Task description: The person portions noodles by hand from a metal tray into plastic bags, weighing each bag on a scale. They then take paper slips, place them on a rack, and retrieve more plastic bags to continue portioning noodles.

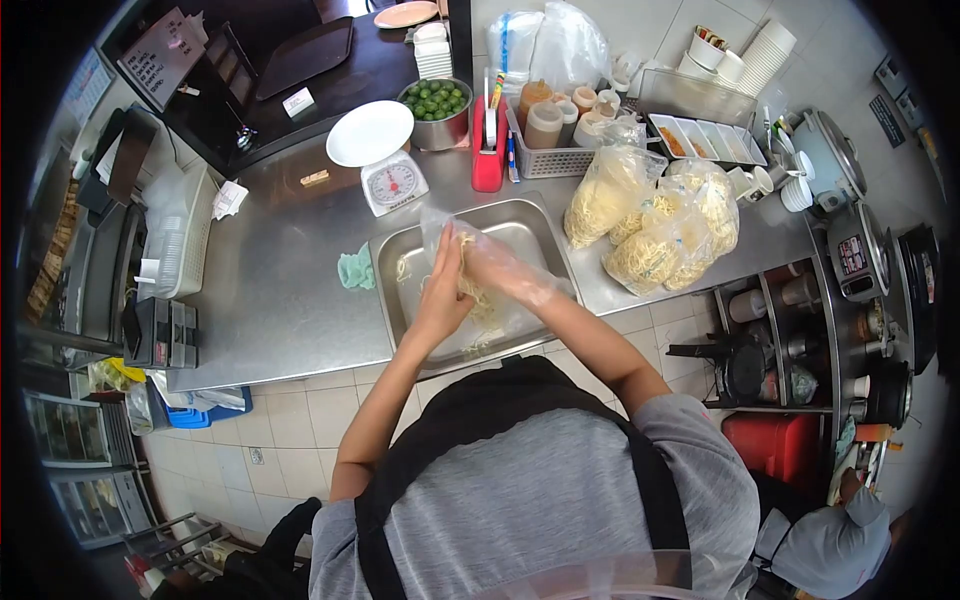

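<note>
Over a metal tray [400, 335] on the steel counter, my left hand [442, 292] and my right hand [495, 268] are close together. A clear plastic bag covers my right hand and wrist. Pale noodles [478, 300] show between and below my hands, with a few strands lying in the tray. My left hand is bare and rests against the bag, its fingers stretched out and pointing away from me. The fingers of my right hand are blurred by the plastic, so their grip cannot be made out.
Behind the tray stand a scale [392, 183] with a white plate [370, 133], a bowl of green limes [436, 112] and a basket [560, 160] of sauce bottles. Bagged noodles [650, 245] lie to the right, a green cloth [356, 268] to the left. Another person [840, 540] is at lower right.
</note>
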Demonstrator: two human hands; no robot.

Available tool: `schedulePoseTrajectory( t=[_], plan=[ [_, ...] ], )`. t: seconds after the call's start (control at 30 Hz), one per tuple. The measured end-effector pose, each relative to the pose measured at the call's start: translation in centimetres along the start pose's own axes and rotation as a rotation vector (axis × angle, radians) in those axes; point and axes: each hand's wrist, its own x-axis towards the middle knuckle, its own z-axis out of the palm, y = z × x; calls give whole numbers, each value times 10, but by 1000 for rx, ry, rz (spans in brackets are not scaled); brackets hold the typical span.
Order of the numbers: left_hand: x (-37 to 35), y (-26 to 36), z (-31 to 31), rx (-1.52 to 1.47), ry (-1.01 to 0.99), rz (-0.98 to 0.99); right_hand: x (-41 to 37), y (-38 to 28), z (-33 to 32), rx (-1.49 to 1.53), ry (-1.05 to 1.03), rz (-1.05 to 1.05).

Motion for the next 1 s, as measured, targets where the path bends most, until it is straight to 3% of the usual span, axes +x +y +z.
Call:
schedulePoseTrajectory(
  t=[0.07,0.1,0.2,0.27,0.37,0.43,0.53,0.57,0.6,0.7,0.8,0.93,1.0],
  plan=[
    [5,-20,-4,-156,-13,-54,21,-12,-12,-226,-154,144],
    [9,-30,-14,-262,-39,-127,35,-8,-19,-193,-263,48],
    [20,-11,-46,-583,-99,-371,29,-19,-72,-252,-179,-196],
    [24,-8,-58,-682,-147,-445,6,-41,-109,217,-31,-202],
    [30,0,-65,-650,-139,-393,-16,-54,-118,538,19,-167],
    [31,10,-73,-739,-140,-405,-15,-32,-82,338,147,-340],
    [27,33,-84,-801,-88,-331,-9,-9,-14,202,179,-195],
    [25,37,-85,-810,-61,-292,-9,-18,-10,218,133,-50],
    [22,35,-85,-771,-61,-283,-9,-25,-9,234,85,96],
    [13,18,-83,-660,-81,-294,-13,-35,-48,289,21,106],
    [12,6,-75,-604,-123,-353,4,-19,-53,762,-19,152],
    [14,10,-71,-737,-102,-398,9,-55,-75,424,-9,-193],
    [16,8,-75,-795,-83,-405,9,-63,-86,422,47,-321]
  ],
)
